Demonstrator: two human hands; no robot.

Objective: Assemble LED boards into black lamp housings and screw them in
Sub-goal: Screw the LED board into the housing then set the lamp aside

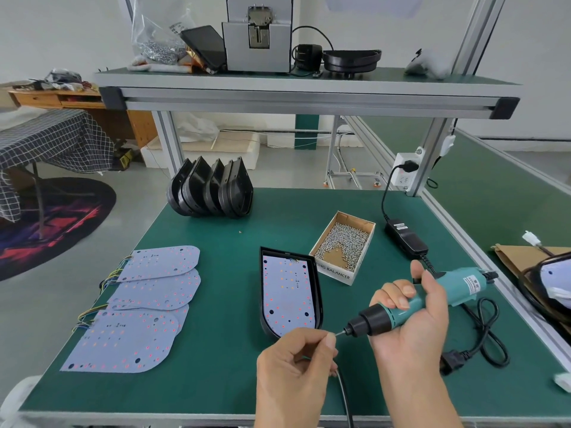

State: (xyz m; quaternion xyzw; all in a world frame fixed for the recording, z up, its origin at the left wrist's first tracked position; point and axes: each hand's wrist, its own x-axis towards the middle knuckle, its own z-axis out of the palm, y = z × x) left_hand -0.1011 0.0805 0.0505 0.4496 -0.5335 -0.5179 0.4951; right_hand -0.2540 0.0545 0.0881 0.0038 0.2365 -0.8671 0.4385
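Note:
A black lamp housing (318,291) lies flat mid-table with a pale LED board (285,296) seated in it. Just below its near end, my right hand (411,322) grips a teal electric screwdriver (432,296), bit pointing left. My left hand (296,356) pinches something tiny at the bit's tip (340,332); the item itself is too small to see. Several loose LED boards (148,304) with coloured wires lie overlapping at the left. A row of empty black housings (210,189) stands on edge at the back.
An open cardboard box of screws (343,245) sits right of the housing. The black power adapter (406,239) and coiled cable (482,341) lie at the right. Another housing (553,285) rests on brown paper at the right edge. A shelf (309,84) spans overhead.

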